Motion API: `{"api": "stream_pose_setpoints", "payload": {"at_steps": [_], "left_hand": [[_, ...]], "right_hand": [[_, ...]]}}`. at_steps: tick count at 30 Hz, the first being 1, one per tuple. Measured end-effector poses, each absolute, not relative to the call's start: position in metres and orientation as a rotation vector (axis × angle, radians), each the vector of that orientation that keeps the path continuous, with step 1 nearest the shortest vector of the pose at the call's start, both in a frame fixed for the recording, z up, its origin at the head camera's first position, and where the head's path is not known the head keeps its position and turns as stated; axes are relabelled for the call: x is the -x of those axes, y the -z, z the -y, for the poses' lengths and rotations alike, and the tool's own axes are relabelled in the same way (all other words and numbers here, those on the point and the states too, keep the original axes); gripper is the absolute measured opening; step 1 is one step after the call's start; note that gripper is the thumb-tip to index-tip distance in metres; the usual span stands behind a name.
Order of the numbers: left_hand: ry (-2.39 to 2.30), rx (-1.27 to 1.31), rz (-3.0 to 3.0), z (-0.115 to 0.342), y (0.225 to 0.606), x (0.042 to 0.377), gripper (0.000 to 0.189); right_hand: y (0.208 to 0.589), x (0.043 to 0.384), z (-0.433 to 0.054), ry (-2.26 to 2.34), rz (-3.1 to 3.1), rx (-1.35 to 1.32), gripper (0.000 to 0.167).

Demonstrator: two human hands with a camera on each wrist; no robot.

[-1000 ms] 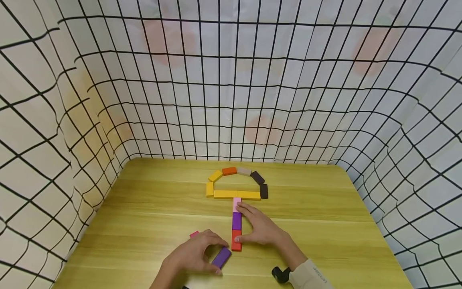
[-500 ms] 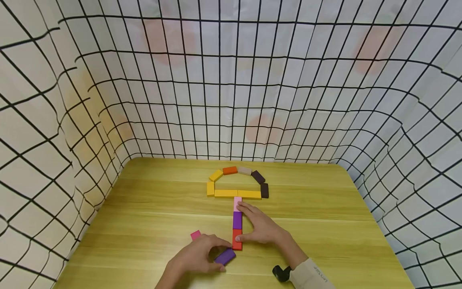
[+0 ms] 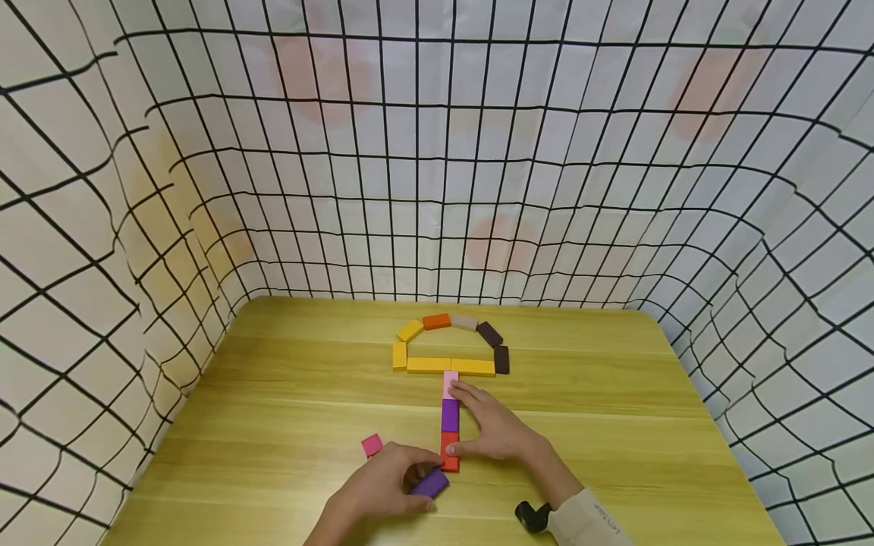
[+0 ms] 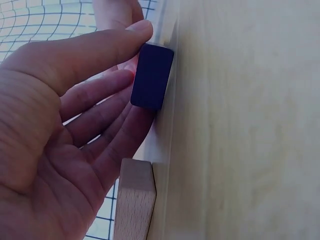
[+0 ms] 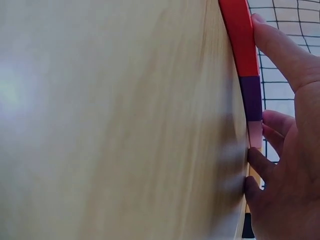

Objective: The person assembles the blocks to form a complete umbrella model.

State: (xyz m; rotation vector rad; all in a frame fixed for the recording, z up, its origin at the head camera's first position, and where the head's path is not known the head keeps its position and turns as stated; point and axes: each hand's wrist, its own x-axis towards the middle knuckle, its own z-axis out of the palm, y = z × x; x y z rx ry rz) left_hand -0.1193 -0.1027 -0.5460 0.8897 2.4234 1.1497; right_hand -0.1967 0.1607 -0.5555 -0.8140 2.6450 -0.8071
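Note:
My left hand (image 3: 385, 481) pinches a purple block (image 3: 430, 483) between thumb and fingers. It is tilted and sits right at the near end of an upright column of blocks; the left wrist view shows the dark end of this purple block (image 4: 152, 77). From far to near the column runs pink block (image 3: 451, 383), second purple block (image 3: 450, 415), red block (image 3: 449, 461). My right hand (image 3: 501, 432) lies along the column's right side, thumb on the red block and fingertips at the pink one, fingers fairly straight.
Two yellow blocks (image 3: 429, 365) form a bar across the column's far end. Yellow, orange (image 3: 437, 321), pale and dark blocks (image 3: 501, 360) arch beyond it. A magenta block (image 3: 372, 445) lies beside my left hand. Black netting (image 3: 437, 159) surrounds the wooden table (image 3: 601, 394).
My left hand has moved slightly right with the purple block, turning it and bringing it to the red block's near end. More of the magenta block shows. The right hand stays on the column.

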Motion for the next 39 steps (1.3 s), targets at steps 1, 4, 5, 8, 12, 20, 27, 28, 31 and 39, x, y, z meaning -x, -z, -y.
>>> {"api": "stream_pose_setpoints", "payload": {"at_steps": [1, 4, 5, 8, 12, 20, 27, 28, 31, 39], "left_hand": [[-1.157, -0.873, -2.417, 0.1024, 0.5456, 0.1191, 0.053], [-1.182, -0.829, -2.398, 0.1023, 0.5450, 0.1185, 0.053], [-1.185, -0.822, -2.396, 0.1023, 0.5449, 0.1183, 0.053], [-1.197, -0.811, -2.394, 0.1023, 0.5455, 0.1176, 0.053], [-1.193, -0.810, -2.412, 0.1022, 0.5470, 0.1166, 0.053], [-1.229, -0.773, -2.382, 0.0995, 0.5477, 0.1145, 0.051], [-1.220, -0.770, -2.434, 0.0972, 0.5465, 0.1120, 0.049], [-1.215, -0.770, -2.441, 0.0971, 0.5463, 0.1118, 0.048], [-1.204, -0.774, -2.457, 0.0968, 0.5459, 0.1118, 0.048], [-1.204, -0.792, -2.470, 0.0966, 0.5494, 0.1128, 0.049]], "right_hand": [[0.5558, 0.1969, -0.1605, 0.809, -2.644, 0.816, 0.108], [0.5563, 0.1971, -0.1593, 0.813, -2.638, 0.822, 0.107], [0.5561, 0.1970, -0.1589, 0.813, -2.635, 0.823, 0.107], [0.5561, 0.1963, -0.1578, 0.819, -2.629, 0.826, 0.107], [0.5560, 0.1959, -0.1573, 0.830, -2.629, 0.822, 0.106], [0.5602, 0.1950, -0.1591, 0.827, -2.637, 0.803, 0.109], [0.5600, 0.1949, -0.1591, 0.853, -2.633, 0.808, 0.108], [0.5596, 0.1950, -0.1590, 0.857, -2.633, 0.810, 0.107], [0.5590, 0.1954, -0.1590, 0.856, -2.633, 0.809, 0.107], [0.5619, 0.1959, -0.1604, 0.853, -2.641, 0.788, 0.108]]}}
